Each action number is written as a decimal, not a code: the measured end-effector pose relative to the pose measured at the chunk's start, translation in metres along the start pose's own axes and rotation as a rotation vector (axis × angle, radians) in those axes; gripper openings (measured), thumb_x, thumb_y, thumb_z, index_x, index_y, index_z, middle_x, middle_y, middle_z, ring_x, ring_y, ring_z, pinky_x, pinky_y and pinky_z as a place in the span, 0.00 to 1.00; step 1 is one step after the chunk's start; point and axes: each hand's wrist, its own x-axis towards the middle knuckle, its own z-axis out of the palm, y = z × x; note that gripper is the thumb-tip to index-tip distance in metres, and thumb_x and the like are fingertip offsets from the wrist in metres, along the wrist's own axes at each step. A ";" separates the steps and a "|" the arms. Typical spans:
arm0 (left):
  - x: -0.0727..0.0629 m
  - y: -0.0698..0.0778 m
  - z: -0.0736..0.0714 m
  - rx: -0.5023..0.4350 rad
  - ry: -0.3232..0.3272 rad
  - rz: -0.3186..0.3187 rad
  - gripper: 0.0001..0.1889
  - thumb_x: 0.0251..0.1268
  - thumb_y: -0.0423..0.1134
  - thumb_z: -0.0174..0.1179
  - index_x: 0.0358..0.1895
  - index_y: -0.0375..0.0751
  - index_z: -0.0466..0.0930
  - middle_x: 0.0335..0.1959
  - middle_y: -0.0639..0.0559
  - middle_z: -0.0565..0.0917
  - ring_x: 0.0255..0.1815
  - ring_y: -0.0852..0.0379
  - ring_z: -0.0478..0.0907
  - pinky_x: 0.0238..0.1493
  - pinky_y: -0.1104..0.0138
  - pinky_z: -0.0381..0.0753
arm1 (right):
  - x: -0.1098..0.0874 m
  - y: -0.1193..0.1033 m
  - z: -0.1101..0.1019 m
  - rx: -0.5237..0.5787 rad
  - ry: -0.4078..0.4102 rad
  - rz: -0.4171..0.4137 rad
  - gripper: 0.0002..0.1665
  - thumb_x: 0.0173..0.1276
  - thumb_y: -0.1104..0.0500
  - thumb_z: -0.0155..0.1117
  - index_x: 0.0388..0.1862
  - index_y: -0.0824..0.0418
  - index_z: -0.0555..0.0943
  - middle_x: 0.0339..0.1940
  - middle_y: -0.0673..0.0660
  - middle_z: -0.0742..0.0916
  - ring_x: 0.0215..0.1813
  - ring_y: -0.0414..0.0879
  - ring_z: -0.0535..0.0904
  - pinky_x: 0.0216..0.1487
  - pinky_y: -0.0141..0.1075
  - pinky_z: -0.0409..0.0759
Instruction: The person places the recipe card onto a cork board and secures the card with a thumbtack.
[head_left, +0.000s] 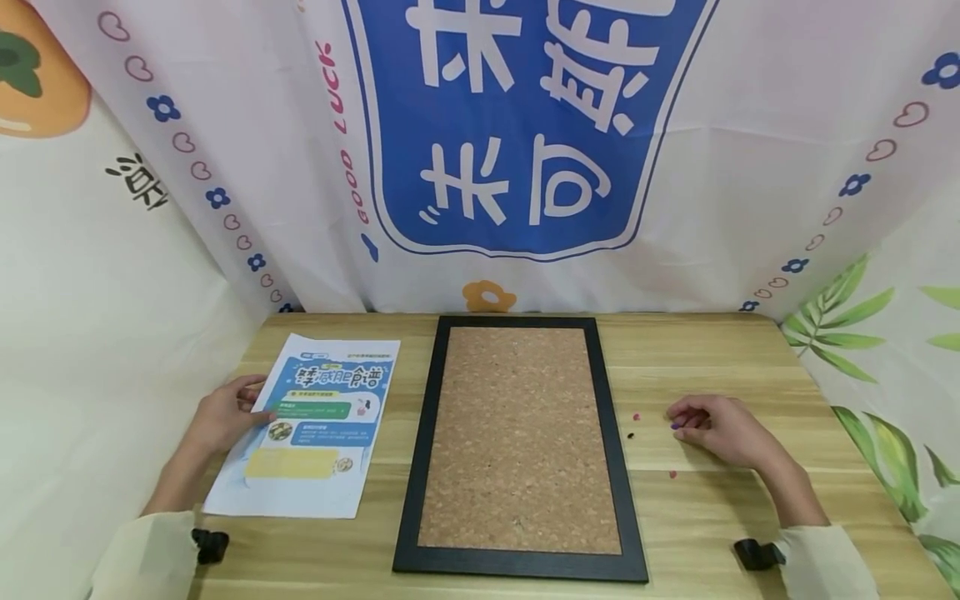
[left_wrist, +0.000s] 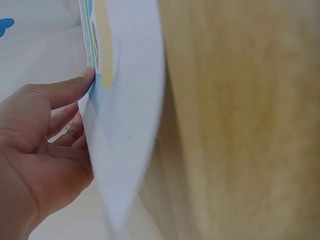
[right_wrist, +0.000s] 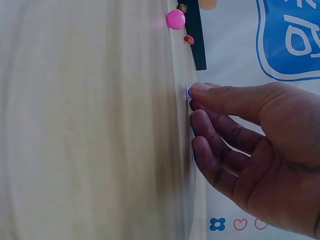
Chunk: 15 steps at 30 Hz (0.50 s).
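My left hand (head_left: 225, 414) pinches the left edge of a printed sheet of paper (head_left: 318, 462), its thumb on top and the other fingers beneath. In the left wrist view the paper (left_wrist: 127, 115) bows up off the wooden table. On the right, my right hand (head_left: 723, 431) holds a small purple thumbtack (head_left: 676, 426) between thumb and forefinger, close to the tabletop. The fingers cover most of this thumbtack (right_wrist: 190, 93) in the right wrist view. Between the hands lies a cork board (head_left: 521, 442) in a black frame.
Loose thumbtacks lie between the board and my right hand: a pink one (head_left: 636, 417), a dark one (head_left: 631, 435) and a reddish one (head_left: 672, 474). A printed curtain (head_left: 697, 250) hangs along the back edge of the wooden table (head_left: 712, 533).
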 end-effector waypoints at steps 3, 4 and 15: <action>-0.005 0.002 -0.001 -0.016 0.006 0.010 0.37 0.68 0.31 0.71 0.76 0.22 0.66 0.57 0.23 0.81 0.50 0.35 0.83 0.46 0.57 0.84 | 0.001 -0.001 0.001 0.006 0.000 -0.012 0.09 0.69 0.67 0.75 0.46 0.60 0.90 0.38 0.49 0.90 0.39 0.34 0.81 0.39 0.29 0.84; -0.006 0.003 -0.001 -0.021 0.008 0.017 0.36 0.69 0.31 0.70 0.76 0.22 0.66 0.57 0.23 0.81 0.51 0.35 0.84 0.46 0.57 0.84 | 0.002 -0.001 0.001 0.007 0.000 -0.015 0.09 0.69 0.67 0.75 0.46 0.60 0.90 0.38 0.49 0.90 0.39 0.34 0.81 0.39 0.29 0.84; -0.020 0.014 -0.005 -0.087 -0.026 0.041 0.33 0.72 0.33 0.68 0.75 0.22 0.69 0.58 0.26 0.83 0.52 0.38 0.87 0.40 0.73 0.83 | 0.006 -0.004 0.003 -0.016 -0.021 0.008 0.07 0.71 0.68 0.73 0.45 0.59 0.90 0.36 0.48 0.89 0.38 0.37 0.80 0.36 0.30 0.81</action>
